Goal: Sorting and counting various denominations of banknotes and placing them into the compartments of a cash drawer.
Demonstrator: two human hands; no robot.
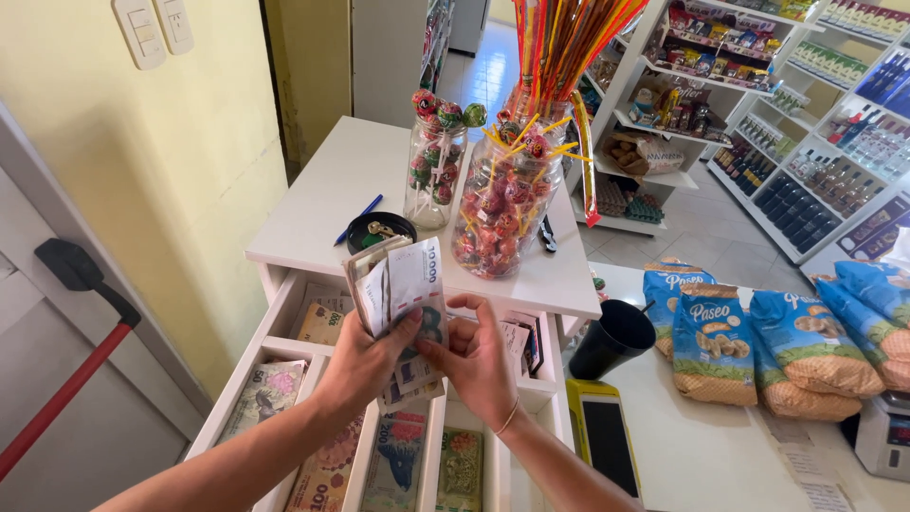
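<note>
At the far left a black-headed, red-handled tool [66, 351] leans against the yellow wall, well clear of the white wooden counter [313, 213]. Below the counter's front edge an open white cash drawer [284, 313] shows several compartments with banknotes lying flat inside, sorted by kind so each is easy to pick out. The left hand [365, 360] is closed around a folded wad of paper banknotes [398, 289], held upright over the drawer, thumb pressing the front note, probably so the stack cannot fan apart. Just beside it the right hand [474, 356] curls partly shut, fingertips pinching the lower edge of the same wad, as if peeling a note off. Behind the wad, on the counter, sit a blue pen [358, 218], a round black dish [379, 230], 1 slim clear glass jar of lollipops [434, 171] and 1 larger clear jar of wrapped sweets [502, 204]; they crowd the counter's right half, leaving its left half bare. To the right, a lower white counter carries a black cup [614, 338], a yellow-edged card terminal [602, 431] and blue snack bags [716, 346], with open room between terminal and bags.
</note>
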